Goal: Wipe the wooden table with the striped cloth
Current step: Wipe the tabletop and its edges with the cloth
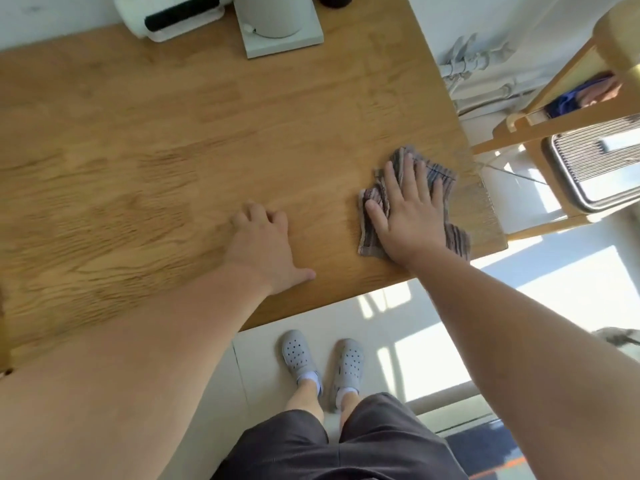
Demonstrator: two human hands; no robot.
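Press striped cloth (441, 176) flat under the spread right hand (412, 216), sweeping evenly along desk (173, 150) edge, with empty, half-curled left hand (263, 244) as support.

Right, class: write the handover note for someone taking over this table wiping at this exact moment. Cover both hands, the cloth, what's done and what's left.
Left hand: holds nothing, rests on the wooden table near its front edge.
Right hand: flat, fingers straight, pressing the striped cloth onto the table by its near right corner.
Done: the cloth is down and in contact. The surface shows no trace of which parts are wiped.
Left: probably most of the top, as far as the white kettle base at the far edge.
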